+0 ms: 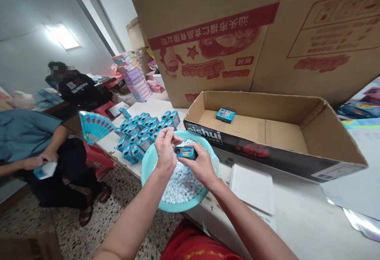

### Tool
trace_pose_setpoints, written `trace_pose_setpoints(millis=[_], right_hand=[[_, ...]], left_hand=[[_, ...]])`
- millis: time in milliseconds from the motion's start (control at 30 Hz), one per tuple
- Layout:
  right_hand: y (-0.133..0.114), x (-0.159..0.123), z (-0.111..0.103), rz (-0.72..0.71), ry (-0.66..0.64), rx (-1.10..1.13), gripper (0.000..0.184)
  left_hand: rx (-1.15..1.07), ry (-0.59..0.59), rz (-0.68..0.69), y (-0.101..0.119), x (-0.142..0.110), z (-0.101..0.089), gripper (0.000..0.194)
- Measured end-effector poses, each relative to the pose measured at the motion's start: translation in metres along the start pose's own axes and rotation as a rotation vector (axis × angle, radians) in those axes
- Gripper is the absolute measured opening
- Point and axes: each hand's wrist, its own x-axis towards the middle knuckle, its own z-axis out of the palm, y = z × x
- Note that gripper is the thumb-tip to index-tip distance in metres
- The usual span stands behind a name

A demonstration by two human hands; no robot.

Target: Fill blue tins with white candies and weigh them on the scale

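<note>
Head view. Gripped in right hand (203,165), between thumb and fingers: blue caramel box (187,152), directly over turquoise plastic basin (175,207). Bunched at the end of that box: fingers of left hand (165,151); whether closed on anything, cannot tell. Inside basin: loose heap of small pale candy pellets (181,186). Left of basin, close by on white table (297,208): cluster of similar blue boxes (144,142), mostly upright; farther left, fanned blue printed cards (96,127). Right of basin: open cardboard tray (282,165), with a single blue box (226,115) lying inside; nearer, white scale (252,188). Beyond basin, to the left: stack of pink and purple cartons (135,74). Well left of basin: seated co-worker in blue shirt (29,137), with a pale blue packet (46,170) in hand; behind, person in black printed top (77,88).
</note>
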Motion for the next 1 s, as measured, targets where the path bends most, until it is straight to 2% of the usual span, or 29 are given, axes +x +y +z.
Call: trace_pose_setpoints(millis=[200,300,367,433,500,600,667,733,800,867,1000], right_hand=[[0.001,0.001,-0.002,0.074,0.010,0.092,0.034],[0.004,0.001,-0.006,0.141,0.010,0.166,0.040],[0.007,0.001,-0.011,0.201,0.018,0.275,0.044],[0.009,0.000,-0.018,0.241,0.039,0.375,0.047],[0.010,0.000,-0.026,0.236,0.066,0.382,0.048],[0.006,0.001,-0.034,0.214,0.073,0.307,0.047],[0.002,0.002,-0.037,0.217,0.079,0.291,0.047],[-0.001,0.003,-0.038,0.216,0.089,0.273,0.046],[-0.002,0.002,-0.038,0.218,0.093,0.247,0.046],[0.000,0.001,-0.038,0.205,0.091,0.196,0.046],[0.005,-0.003,-0.035,0.135,0.075,0.091,0.043]], left_hand=[[-0.016,-0.059,-0.014,0.008,-0.008,0.005,0.035],[-0.028,-0.046,0.019,0.015,-0.008,0.005,0.035],[-0.021,-0.011,0.065,0.014,-0.002,-0.001,0.034],[0.106,0.010,0.096,0.004,0.007,-0.015,0.030],[0.373,-0.077,0.050,-0.015,0.014,-0.035,0.029],[0.780,-0.384,-0.056,-0.048,0.010,-0.067,0.029],[1.001,-0.590,-0.038,-0.063,-0.001,-0.082,0.026],[1.129,-0.709,-0.041,-0.070,-0.010,-0.089,0.025],[1.027,-0.641,-0.153,-0.071,-0.013,-0.090,0.027],[0.860,-0.498,-0.276,-0.067,-0.008,-0.088,0.030],[0.633,-0.312,-0.409,-0.046,0.011,-0.080,0.039]])
